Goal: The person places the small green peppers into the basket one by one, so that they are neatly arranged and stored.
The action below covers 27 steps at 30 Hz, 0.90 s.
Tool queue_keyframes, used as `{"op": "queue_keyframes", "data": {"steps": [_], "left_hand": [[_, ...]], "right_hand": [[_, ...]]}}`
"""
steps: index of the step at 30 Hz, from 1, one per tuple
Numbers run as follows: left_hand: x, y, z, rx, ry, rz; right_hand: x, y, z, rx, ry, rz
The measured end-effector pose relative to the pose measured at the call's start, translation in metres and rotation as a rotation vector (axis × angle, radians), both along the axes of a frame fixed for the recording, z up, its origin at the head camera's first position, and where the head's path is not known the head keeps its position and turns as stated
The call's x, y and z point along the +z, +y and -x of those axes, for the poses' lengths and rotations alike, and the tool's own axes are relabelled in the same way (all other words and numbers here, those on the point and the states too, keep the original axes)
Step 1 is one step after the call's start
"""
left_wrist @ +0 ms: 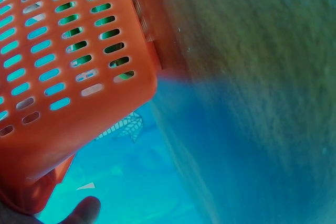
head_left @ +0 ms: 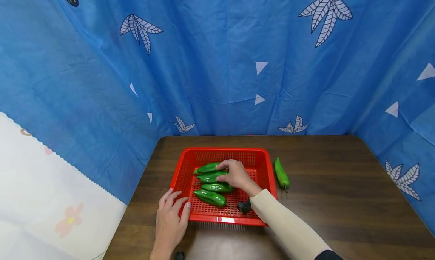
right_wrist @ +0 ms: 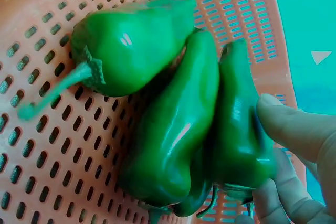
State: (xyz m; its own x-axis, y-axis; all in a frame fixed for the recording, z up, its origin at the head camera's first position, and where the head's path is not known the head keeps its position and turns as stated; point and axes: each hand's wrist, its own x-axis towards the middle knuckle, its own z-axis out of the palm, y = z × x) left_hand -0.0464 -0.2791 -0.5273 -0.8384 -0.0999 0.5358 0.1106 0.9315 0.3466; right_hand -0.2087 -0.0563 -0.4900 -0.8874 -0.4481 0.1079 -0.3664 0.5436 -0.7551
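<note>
Several glossy green peppers lie in a row inside a red plastic basket (head_left: 231,219), the nearest pepper (head_left: 210,197) closest to the basket's front. Reaching in from the right, my right hand (head_left: 235,173) pinches a green pepper (right_wrist: 239,124) toward the back of the row between thumb and fingers. The right wrist view has its thumb against the pepper's side and the fingers at its stem end. My left hand (head_left: 171,214) touches the basket's front left corner with loosely bent fingers. From the left wrist, the basket's slotted outer wall (left_wrist: 79,72) fills the upper left.
A lighter green pepper (head_left: 281,173) lies on the brown wooden table (head_left: 326,177), just right of the basket. Behind the table hangs a blue patterned curtain (head_left: 231,63). White flowered cloth (head_left: 51,199) lies at the left.
</note>
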Motion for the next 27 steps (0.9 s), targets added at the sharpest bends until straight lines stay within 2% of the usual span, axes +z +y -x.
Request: {"op": "queue_keyframes", "data": {"steps": [8,15,27], "left_hand": [[0.0011,-0.0001,-0.0002,0.007,-0.025,0.004],[0.0013,-0.0006,0.0005,-0.011,0.004,0.004],[0.001,0.0005,-0.0001,-0.011,0.008,-0.003]], "right_hand": [[-0.0014,0.0007,0.0014,0.007,-0.013,-0.007],[-0.0024,0.0018,0.0017,0.011,-0.022,0.0],[-0.0024,0.0028,0.0018,0.029,-0.026,0.045]]}}
